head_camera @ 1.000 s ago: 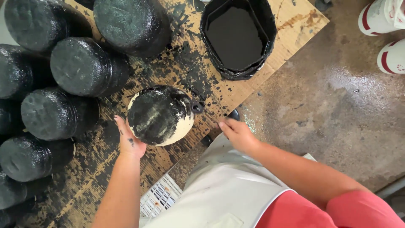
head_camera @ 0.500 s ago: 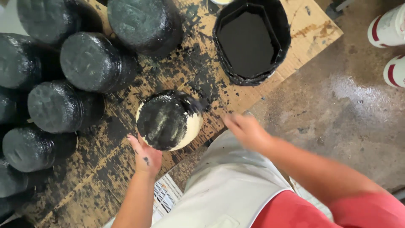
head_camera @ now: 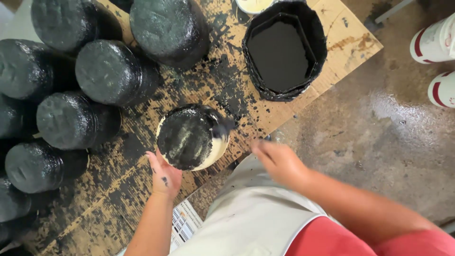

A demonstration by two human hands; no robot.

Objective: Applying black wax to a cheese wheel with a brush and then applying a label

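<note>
Black wet coating on pale round block (head_camera: 192, 137): your left hand (head_camera: 164, 176), spread, steadies it; right hand (head_camera: 279, 161) blurred, grip untellable. Risk: slippery block sliding, smearing palm.

Pale round block (head_camera: 193, 137), top smeared black, upright on stained board.

A tight cluster of black-coated cylinders (head_camera: 111, 71) walls off the left and rear of the paint-spattered worktop (head_camera: 118, 189), leaving no gap for a hand between them. The black bucket (head_camera: 283, 52) blocks the far right corner. Open board lies between bucket and half-painted pot (head_camera: 192, 137), and along the near edge; the wet concrete floor (head_camera: 379, 142) stands open at right.
</note>
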